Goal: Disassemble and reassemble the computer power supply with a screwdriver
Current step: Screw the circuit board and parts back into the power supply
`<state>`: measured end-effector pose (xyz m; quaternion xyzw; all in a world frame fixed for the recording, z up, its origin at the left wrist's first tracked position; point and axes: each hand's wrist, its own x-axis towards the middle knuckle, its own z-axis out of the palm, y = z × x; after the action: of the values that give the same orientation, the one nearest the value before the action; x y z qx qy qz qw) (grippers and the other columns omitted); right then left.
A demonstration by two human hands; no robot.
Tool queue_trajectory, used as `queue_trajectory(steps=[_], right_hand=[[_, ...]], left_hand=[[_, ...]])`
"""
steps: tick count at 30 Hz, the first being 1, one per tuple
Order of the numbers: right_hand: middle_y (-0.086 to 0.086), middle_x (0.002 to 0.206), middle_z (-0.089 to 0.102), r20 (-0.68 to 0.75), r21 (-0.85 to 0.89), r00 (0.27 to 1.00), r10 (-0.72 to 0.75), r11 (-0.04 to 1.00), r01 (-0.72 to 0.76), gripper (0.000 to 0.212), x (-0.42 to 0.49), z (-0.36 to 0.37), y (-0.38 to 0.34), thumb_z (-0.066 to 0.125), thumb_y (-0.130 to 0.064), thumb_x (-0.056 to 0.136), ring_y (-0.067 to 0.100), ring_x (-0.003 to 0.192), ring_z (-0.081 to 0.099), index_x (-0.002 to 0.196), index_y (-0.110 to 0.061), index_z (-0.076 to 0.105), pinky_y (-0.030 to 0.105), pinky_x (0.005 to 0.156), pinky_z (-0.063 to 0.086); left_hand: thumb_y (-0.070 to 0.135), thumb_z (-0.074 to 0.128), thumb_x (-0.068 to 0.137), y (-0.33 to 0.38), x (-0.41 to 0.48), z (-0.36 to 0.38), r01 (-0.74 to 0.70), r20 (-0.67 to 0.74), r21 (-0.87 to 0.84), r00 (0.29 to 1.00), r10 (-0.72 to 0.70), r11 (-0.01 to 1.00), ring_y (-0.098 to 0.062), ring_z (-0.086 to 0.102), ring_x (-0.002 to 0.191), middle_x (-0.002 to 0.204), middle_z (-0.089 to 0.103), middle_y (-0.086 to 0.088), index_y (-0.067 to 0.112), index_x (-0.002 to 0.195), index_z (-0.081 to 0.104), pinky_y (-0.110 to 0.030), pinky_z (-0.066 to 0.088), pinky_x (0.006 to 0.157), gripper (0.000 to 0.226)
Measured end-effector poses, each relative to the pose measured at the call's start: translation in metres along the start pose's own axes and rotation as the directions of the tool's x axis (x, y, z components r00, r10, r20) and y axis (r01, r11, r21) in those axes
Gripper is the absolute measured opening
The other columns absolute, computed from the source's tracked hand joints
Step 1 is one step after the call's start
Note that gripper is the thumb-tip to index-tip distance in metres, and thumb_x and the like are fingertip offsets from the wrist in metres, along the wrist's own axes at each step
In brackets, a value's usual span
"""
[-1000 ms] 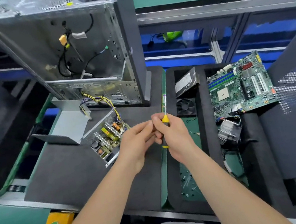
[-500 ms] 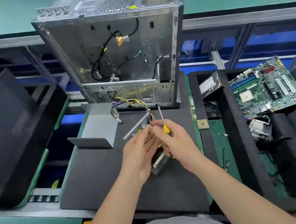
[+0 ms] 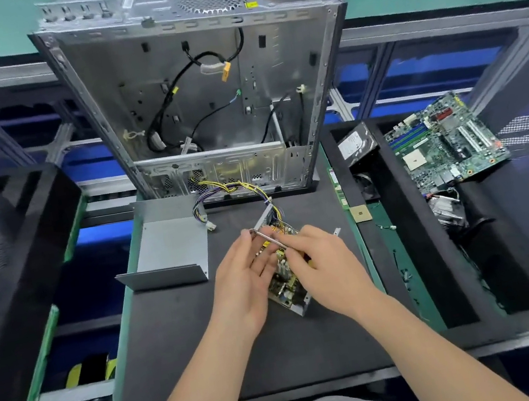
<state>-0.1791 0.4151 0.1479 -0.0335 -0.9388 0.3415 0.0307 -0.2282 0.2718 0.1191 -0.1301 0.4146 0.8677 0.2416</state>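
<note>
1. Right hand [image 3: 331,269]: your fingers [image 3: 294,253] are curled round the handle of the screwdriver [image 3: 267,240]. The handle is mostly hidden. The bare steel shaft slants up and leftward out of them.
2. Left hand [image 3: 243,283]: thumb and forefinger close on the shaft's far end and seem to pinch it. The remaining fingers are loosely extended.
3. Hazards: the tip sits above exposed components, so a slip could gouge the board or bend a part. A small screw at the tip, if there is one (too small to tell), could drop among the components. The wire bundle [image 3: 237,189] runs just beyond your fingers and could snag the shaft.
4. Power supply [image 3: 287,288]: directly beneath your fingers, on the dark tabletop [image 3: 182,345]. It lies open with a green board, yellow parts and one grey metal corner nearest you.
5. Cover [image 3: 173,246]: a grey folded sheet, left of your fingers and apart from the unit.
6. Computer case [image 3: 206,105]: upright and stripped, beyond your fingers.
7. Motherboard [image 3: 444,144]: well to the right, in a foam tray.
</note>
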Motion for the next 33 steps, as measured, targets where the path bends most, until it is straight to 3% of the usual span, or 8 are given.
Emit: queue_trajectory(steps=[5, 10, 15, 20, 24, 25, 28, 33], right_hand=[[-0.012, 0.089, 0.043, 0.013, -0.129, 1.000, 0.016, 0.992, -0.014, 0.045, 0.002, -0.003, 0.000, 0.046, -0.032, 0.106, 0.012, 0.086, 0.054, 0.146, -0.050, 0.054, 0.042, 0.075, 0.054], [-0.009, 0.095, 0.046, 0.030, -0.217, 0.999, -0.032, 0.975, 0.037, 0.046, 0.006, -0.007, 0.006, 0.045, -0.033, 0.106, 0.016, 0.086, 0.057, 0.147, -0.054, 0.049, 0.040, 0.072, 0.055], [-0.008, 0.101, 0.051, 0.000, -0.334, 0.995, -0.100, 0.938, 0.094, 0.038, 0.008, -0.010, 0.012, 0.047, -0.034, 0.106, 0.026, 0.076, 0.062, 0.142, -0.039, 0.057, 0.041, 0.061, 0.053], [-0.014, 0.093, 0.065, 0.041, 0.068, 0.999, 0.010, 0.998, -0.013, 0.004, 0.016, -0.017, 0.032, 0.055, -0.034, 0.103, 0.009, 0.079, 0.058, 0.106, -0.034, 0.053, 0.036, 0.065, 0.049], [-0.012, 0.085, 0.069, 0.069, 0.265, 0.996, 0.060, 0.961, -0.077, 0.005, 0.022, -0.024, 0.050, 0.062, -0.032, 0.099, 0.006, 0.073, 0.060, 0.096, -0.033, 0.058, 0.019, 0.062, 0.047], [-0.012, 0.085, 0.070, 0.074, 0.334, 0.994, 0.075, 0.938, -0.096, 0.007, 0.023, -0.025, 0.053, 0.064, -0.031, 0.099, 0.007, 0.069, 0.060, 0.093, -0.033, 0.059, 0.019, 0.062, 0.048], [-0.007, 0.082, 0.071, 0.107, 0.465, 0.988, 0.107, 0.874, -0.145, 0.011, 0.025, -0.029, 0.064, 0.067, -0.030, 0.097, 0.023, 0.061, 0.063, 0.089, -0.033, 0.060, 0.037, 0.066, 0.055], [-0.002, 0.082, 0.074, 0.161, 0.619, 0.981, 0.111, 0.762, -0.188, 0.010, 0.033, -0.038, 0.081, 0.068, -0.025, 0.097, 0.024, 0.047, 0.063, 0.089, -0.028, 0.062, 0.028, 0.051, 0.047]], left_hand=[[0.033, 0.058, 0.105, 0.003, 0.002, -0.002, -0.024, -0.001, 0.055, 1.000, 0.024, 0.998, -0.021, 0.074, 0.107, 0.123, 0.075, -0.010, 0.016, 0.111, 0.075, -0.028, 0.060, 0.079, 0.025], [0.033, 0.058, 0.105, 0.003, 0.004, 0.004, -0.076, -0.038, 0.132, 0.996, 0.082, 0.988, -0.024, 0.075, 0.106, 0.116, 0.077, -0.010, 0.027, 0.092, 0.083, -0.026, 0.060, 0.080, 0.029], [0.027, 0.057, 0.107, -0.004, 0.011, 0.008, -0.185, -0.092, 0.221, 0.973, 0.209, 0.958, -0.026, 0.075, 0.101, 0.110, 0.077, -0.016, 0.005, 0.115, 0.067, -0.026, 0.060, 0.082, 0.026], [0.028, 0.055, 0.107, -0.007, 0.019, 0.024, -0.173, -0.125, 0.285, 0.969, 0.215, 0.943, -0.024, 0.074, 0.096, 0.109, 0.077, -0.019, 0.000, 0.113, 0.068, -0.024, 0.059, 0.079, 0.031], [0.030, 0.056, 0.107, -0.012, 0.023, 0.038, -0.118, -0.166, 0.321, 0.970, 0.179, 0.940, -0.023, 0.076, 0.099, 0.109, 0.078, -0.016, -0.002, 0.116, 0.069, -0.022, 0.058, 0.077, 0.036], [0.031, 0.057, 0.106, -0.014, 0.023, 0.041, -0.104, -0.182, 0.304, 0.969, 0.165, 0.947, -0.022, 0.076, 0.101, 0.110, 0.078, -0.013, 0.001, 0.116, 0.069, -0.022, 0.059, 0.077, 0.034], [0.031, 0.059, 0.105, -0.016, 0.025, 0.048, -0.083, -0.195, 0.262, 0.971, 0.137, 0.962, -0.023, 0.075, 0.108, 0.115, 0.078, -0.010, 0.007, 0.120, 0.068, -0.023, 0.060, 0.080, 0.030], [0.030, 0.054, 0.108, -0.016, 0.025, 0.054, -0.070, -0.165, 0.256, 0.980, 0.115, 0.964, -0.023, 0.073, 0.113, 0.120, 0.076, -0.011, 0.007, 0.127, 0.066, -0.028, 0.061, 0.086, 0.032]])
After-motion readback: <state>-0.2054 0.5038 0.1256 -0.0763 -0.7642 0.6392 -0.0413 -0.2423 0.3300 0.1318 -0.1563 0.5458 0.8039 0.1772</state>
